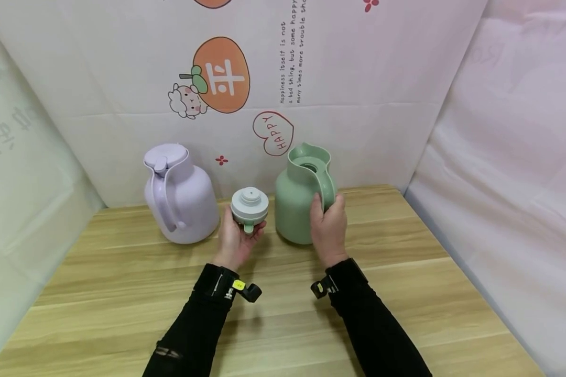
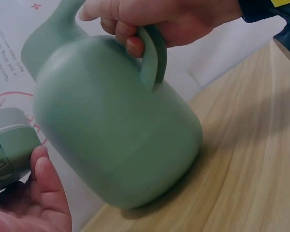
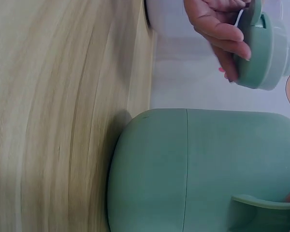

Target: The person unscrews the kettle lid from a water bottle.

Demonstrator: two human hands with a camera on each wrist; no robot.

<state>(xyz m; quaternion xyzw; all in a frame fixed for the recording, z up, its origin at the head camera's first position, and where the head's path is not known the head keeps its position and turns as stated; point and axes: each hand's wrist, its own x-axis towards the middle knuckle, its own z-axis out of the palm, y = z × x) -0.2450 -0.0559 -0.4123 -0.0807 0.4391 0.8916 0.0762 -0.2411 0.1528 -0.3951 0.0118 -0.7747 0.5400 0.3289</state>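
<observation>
Table [image 1: 283,330]: back edge meets printed cloth [image 1: 358,104]; more cloth hangs along both sides. Both jugs stand near the back edge. Wood runs from the green jug [image 1: 292,209] to the right edge, and a broad stretch lies in front of both jugs. Purple jug [image 1: 195,204] is nearer the left side. The gap between the jugs is taken up by the left hand [image 1: 236,241] and the lid [image 1: 249,206], held off the table; lid and green jug are apart, with a narrow space between.

Green jug: upright, base on the table, matt pale green, rounded shoulder, a fine seam round the lower body. Spout faces the cloth; mouth uncovered, with a dark round hole [image 1: 309,167] inside. Lid: inverted, pale stepped plug uppermost, green rim and tab below.

Left hand: fingers and thumb bent about the lid, supporting it from below and the side. Right hand [image 1: 329,230]: fingers wrapped round the green jug's handle [image 2: 156,60], index finger extended toward the neck. Purple jug: upright, lidded, handle toward the person.
</observation>
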